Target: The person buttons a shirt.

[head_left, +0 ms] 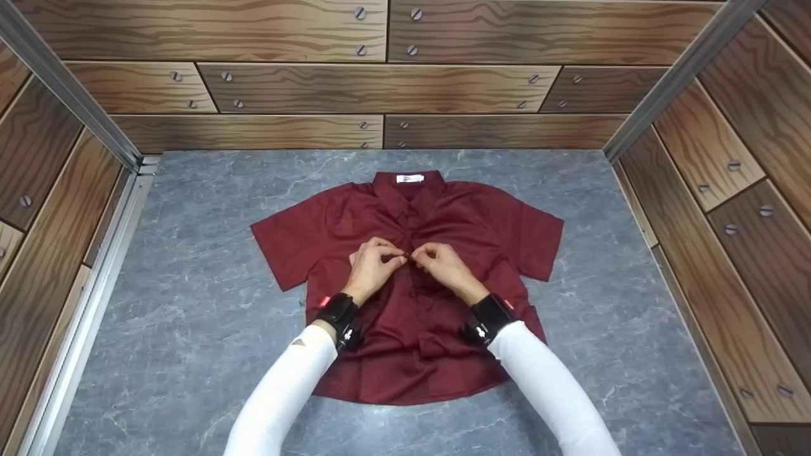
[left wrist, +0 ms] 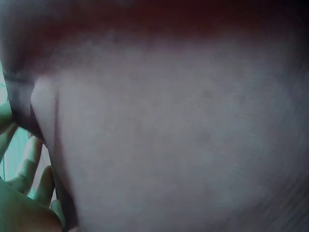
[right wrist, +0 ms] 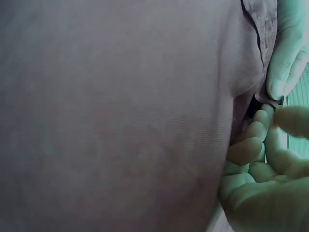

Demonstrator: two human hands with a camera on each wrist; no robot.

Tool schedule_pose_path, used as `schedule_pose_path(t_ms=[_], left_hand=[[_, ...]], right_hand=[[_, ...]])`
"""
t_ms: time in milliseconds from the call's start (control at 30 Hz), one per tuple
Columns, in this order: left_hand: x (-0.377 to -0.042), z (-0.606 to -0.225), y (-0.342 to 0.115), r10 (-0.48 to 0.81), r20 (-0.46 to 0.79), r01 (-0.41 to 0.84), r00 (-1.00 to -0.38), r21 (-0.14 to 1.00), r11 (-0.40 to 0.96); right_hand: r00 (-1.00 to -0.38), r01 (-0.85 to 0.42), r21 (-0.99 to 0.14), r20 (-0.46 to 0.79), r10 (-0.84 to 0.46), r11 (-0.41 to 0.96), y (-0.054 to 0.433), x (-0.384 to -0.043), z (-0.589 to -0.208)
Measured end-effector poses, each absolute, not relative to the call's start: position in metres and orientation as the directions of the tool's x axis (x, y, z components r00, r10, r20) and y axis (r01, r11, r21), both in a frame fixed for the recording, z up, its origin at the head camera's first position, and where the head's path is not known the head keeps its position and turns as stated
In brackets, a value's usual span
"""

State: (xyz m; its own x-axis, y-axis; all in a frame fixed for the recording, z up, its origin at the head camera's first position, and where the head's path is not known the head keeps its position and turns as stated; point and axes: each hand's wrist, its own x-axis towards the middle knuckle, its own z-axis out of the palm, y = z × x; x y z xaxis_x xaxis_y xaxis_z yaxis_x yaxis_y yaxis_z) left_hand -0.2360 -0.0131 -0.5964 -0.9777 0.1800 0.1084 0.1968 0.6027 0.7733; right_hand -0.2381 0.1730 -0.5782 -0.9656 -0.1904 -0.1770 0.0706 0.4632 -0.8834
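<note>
A dark red short-sleeved button-up shirt (head_left: 374, 373) lies front up, its collar (head_left: 386, 190) pointing away from me. Both hands meet over the middle of its front placket, at chest height. From the left, my left hand (head_left: 374, 266) pinches the placket edge between thumb and fingertips. Opposite it, fingertips almost touching, my right hand (head_left: 447, 267) pinches the same spot. In the right wrist view, the right hand's (right wrist: 265, 193) curled fingers are at the cloth edge beside a small dark piece, just below the left fingertips (right wrist: 276, 89). Shirt cloth (left wrist: 169, 125) fills most of the left wrist view.
The shirt rests on a grey marbled tabletop (head_left: 190, 285). Wood-patterned panels (head_left: 380, 88) stand behind it and along both sides, with metal rails (head_left: 95, 266) at the left edge. Black wrist cameras (head_left: 339, 311) are strapped over both wrists.
</note>
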Motion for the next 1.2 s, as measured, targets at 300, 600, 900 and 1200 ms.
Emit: schedule_pose_path(t_ms=[300, 600, 900, 1200], left_hand=[[-0.239, -0.593, -0.015, 0.204, 0.009, 0.136, -0.979, 0.774, 0.618], [-0.239, -0.592, -0.016, 0.226, 0.006, 0.147, -0.974, 0.774, 0.615], [-0.238, -0.594, -0.015, 0.228, 0.012, 0.152, -0.974, 0.779, 0.608], [-0.237, -0.592, -0.014, 0.247, -0.018, 0.146, -0.969, 0.765, 0.627]], right_hand=[[-0.997, -0.02, -0.548, -0.053, -0.059, 0.836, 0.173, -0.24, -0.576], [-0.987, -0.031, -0.354, -0.134, -0.083, 0.935, 0.16, -0.235, -0.574], [-0.983, -0.029, -0.343, -0.161, -0.089, 0.939, 0.161, -0.235, -0.576], [-0.983, -0.04, -0.56, -0.128, -0.134, 0.828, 0.174, -0.235, -0.577]])
